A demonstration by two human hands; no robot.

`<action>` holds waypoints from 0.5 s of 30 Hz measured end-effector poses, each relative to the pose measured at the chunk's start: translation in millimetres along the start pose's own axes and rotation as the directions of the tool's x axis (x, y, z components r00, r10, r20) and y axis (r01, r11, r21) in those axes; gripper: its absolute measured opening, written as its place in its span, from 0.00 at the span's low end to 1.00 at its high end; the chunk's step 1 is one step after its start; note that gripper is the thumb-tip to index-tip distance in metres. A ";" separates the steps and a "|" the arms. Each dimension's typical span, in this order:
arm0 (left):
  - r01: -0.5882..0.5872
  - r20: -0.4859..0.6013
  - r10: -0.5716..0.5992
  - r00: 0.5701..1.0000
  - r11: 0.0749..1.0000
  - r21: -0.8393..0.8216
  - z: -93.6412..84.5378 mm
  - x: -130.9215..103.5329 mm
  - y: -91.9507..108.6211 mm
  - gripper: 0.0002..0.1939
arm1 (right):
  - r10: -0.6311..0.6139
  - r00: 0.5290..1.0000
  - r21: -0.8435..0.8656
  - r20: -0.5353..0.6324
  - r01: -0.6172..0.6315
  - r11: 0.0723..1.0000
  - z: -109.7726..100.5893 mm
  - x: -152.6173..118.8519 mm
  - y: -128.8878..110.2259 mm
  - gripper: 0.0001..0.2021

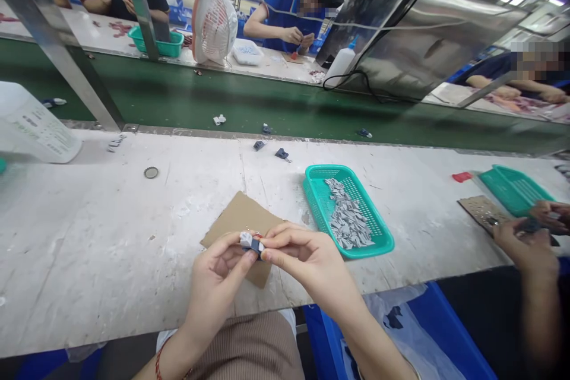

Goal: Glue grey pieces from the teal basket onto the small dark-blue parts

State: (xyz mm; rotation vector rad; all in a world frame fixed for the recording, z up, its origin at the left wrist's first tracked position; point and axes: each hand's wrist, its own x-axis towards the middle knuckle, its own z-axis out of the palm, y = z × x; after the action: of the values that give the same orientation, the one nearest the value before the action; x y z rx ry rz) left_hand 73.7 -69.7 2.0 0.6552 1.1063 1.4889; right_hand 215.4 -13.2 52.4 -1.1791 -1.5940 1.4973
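Both my hands meet over a piece of brown cardboard (238, 214) on the white worktable (133, 237). Between the fingertips is a small dark blue and light grey plastic piece (252, 244). My left hand (218, 273) pinches it from the left, thumb in front. From the right, the thumb and forefinger of my right hand (307, 252) grip its other end. A bit of red shows behind it, too small to make out. Just right of my right hand stands a green plastic basket (385, 243) holding many small grey parts (350, 219).
Dark blue pieces (281, 154) lie near the table's back edge, before a green conveyor belt (178, 107) carrying several pieces. At left are a white jug (35, 124) and a bottle cap (151, 173). A co-worker's hands (525, 243) work at right. A blue bin (427, 332) sits below.
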 end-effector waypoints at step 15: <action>-0.017 0.012 0.017 1.000 0.998 0.066 2.5 7.2 5.3 0.18 | -0.009 0.998 0.214 -0.068 0.024 0.976 2.3 4.0 8.1 0.07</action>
State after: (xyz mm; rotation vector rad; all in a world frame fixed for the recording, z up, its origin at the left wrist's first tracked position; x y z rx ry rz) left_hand 71.9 -61.8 6.6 0.7195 1.1480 1.4666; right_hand 213.2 -10.8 43.7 -1.0788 -1.3564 1.5599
